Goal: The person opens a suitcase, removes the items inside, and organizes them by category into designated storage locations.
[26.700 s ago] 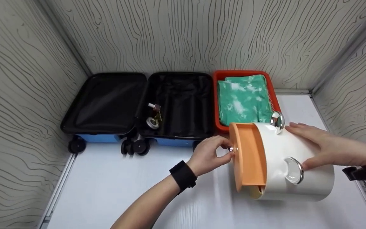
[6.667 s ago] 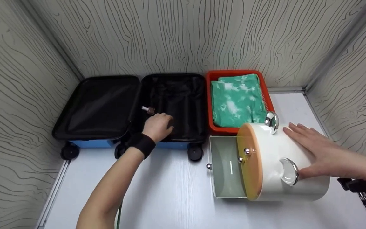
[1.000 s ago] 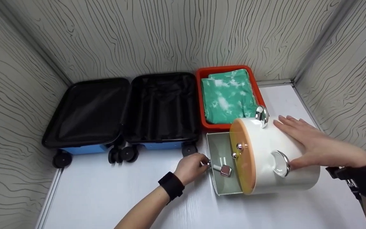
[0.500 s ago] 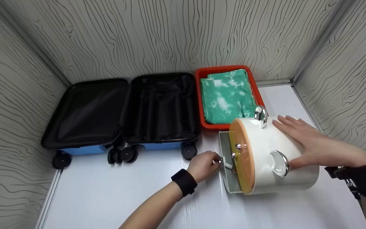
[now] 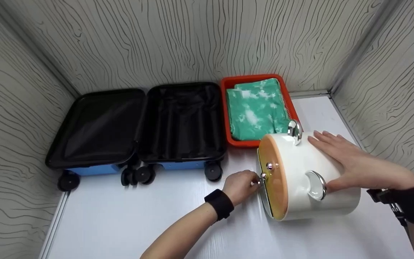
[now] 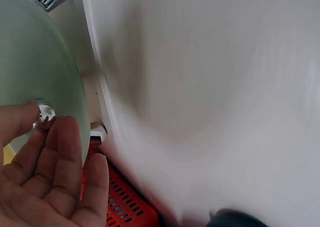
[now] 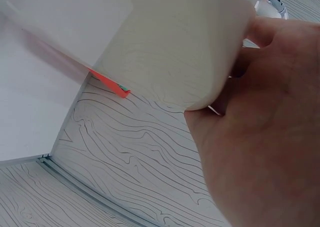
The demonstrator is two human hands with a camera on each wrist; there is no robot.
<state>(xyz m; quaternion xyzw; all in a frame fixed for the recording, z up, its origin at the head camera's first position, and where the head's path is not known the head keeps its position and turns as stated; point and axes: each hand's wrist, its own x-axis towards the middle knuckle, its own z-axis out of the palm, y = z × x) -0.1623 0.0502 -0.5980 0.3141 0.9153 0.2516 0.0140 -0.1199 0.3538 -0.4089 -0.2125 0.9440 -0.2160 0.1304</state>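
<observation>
A white rounded drawer cabinet (image 5: 311, 207) lies with its drawers facing left. My left hand (image 5: 241, 185) pinches the silver knob (image 6: 46, 112) of its pale green drawer (image 6: 45, 52) between thumb and fingers. That drawer is nearly flush with the cabinet, its inside hidden. Beside it the yellow drawer front (image 5: 273, 190) and the orange drawer front (image 5: 280, 180) sit pushed in, each with a silver knob. My right hand (image 5: 365, 165) rests spread on the cabinet's outer wall, thumb near a chrome-rimmed fitting (image 5: 316, 185); another chrome fitting (image 5: 295, 130) rises at the far edge.
Behind the cabinet stands a red basket (image 5: 225, 108) holding folded green-and-white cloth (image 5: 253, 111). An opened suitcase (image 5: 183, 122) with black lining, blue shell and black wheels (image 5: 214, 172) lies at back left. Patterned walls (image 5: 178, 39) enclose the white tabletop (image 5: 128, 216).
Earlier the orange drawer was out and small things lay in the suitcase. Later a nail polish bottle lay in the green drawer, which my left hand has slid rightward, hiding it.
</observation>
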